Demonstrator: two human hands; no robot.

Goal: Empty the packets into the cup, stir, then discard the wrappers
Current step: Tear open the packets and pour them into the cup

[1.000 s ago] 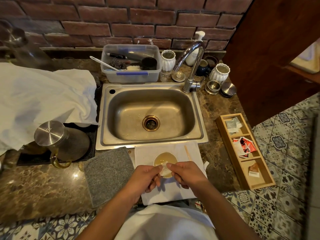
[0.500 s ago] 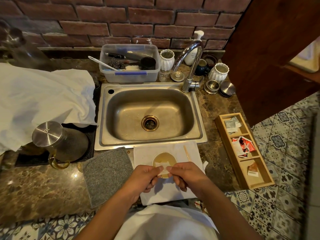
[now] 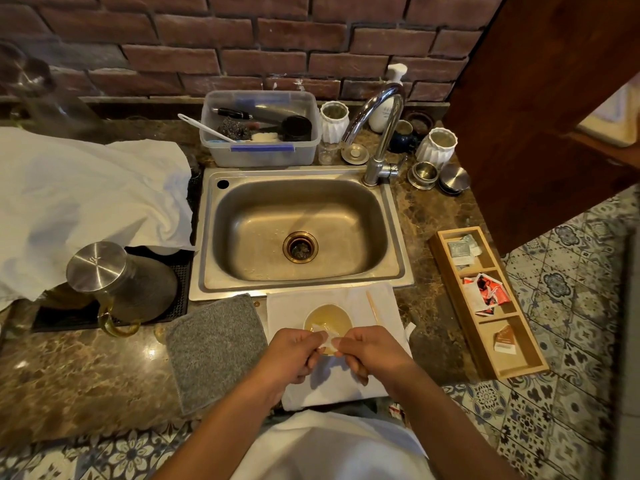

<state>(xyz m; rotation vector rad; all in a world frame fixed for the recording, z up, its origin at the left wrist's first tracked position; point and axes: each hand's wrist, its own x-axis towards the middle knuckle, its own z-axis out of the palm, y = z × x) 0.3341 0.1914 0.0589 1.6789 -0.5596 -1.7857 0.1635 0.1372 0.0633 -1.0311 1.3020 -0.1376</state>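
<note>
Red brick wall (image 3: 242, 36) behind. Brown marble counter (image 3: 69, 368) with steel sink (image 3: 298, 230) and chrome tap (image 3: 381, 133). Dark wooden door (image 3: 540, 98) at right. Blue patterned floor tiles (image 3: 561, 410). Warm, dim light.

Stir stick (image 3: 373, 307) just right of cup (image 3: 329, 318); sink (image 3: 403, 271) behind.

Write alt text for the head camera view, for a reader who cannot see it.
Both hands, the left hand and the right hand, pinch a small white packet over a cup of pale liquid on a white cloth, with a wooden stirrer beside it. Behind is a steel sink; to the right, a wooden tray holds more packets.
</note>
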